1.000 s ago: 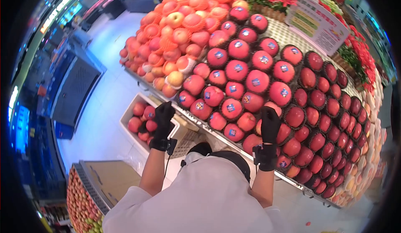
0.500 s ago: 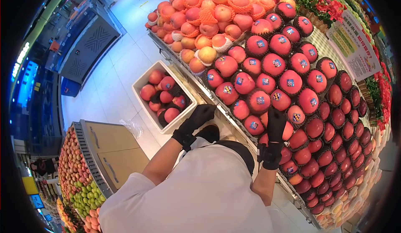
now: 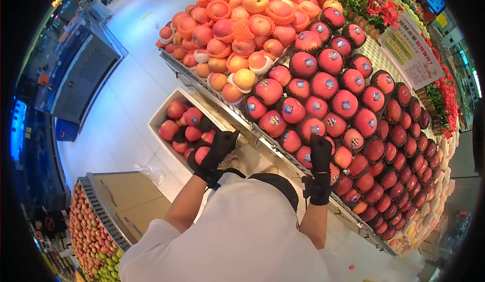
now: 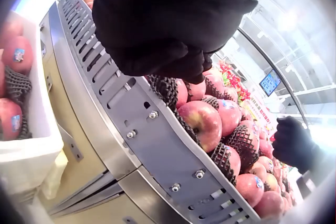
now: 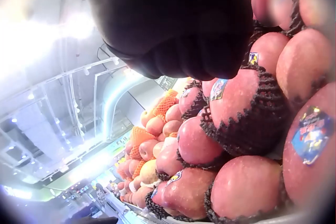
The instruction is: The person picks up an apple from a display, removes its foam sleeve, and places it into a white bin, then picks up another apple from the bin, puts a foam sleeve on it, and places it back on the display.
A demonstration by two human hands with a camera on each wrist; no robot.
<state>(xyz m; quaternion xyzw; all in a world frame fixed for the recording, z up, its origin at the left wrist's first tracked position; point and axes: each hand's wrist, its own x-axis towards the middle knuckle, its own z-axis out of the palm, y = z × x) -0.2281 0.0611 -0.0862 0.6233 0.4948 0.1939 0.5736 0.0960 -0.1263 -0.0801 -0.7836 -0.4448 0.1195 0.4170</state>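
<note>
My left hand, in a black glove, is curled into a fist with nothing seen in it. In the head view it overlaps the right corner of a white crate of red apples, close to the display stand's edge. The left wrist view has that same fist over the stand's grey slotted rail. My right hand, also gloved, is curled above the display of red apples, many with stickers and dark foam nets. No object shows in its fingers; a netted apple sits just below it in the right wrist view.
Apples in orange nets are heaped at the stand's far left, with darker red apples on the right. A sign and red flowers line the back. Behind on the left stands another fruit stand with cupboard doors.
The head view has swung round. Over the last half second my left hand has moved left, away from the stand's edge to the crate's corner. My right hand stays above the apples.
</note>
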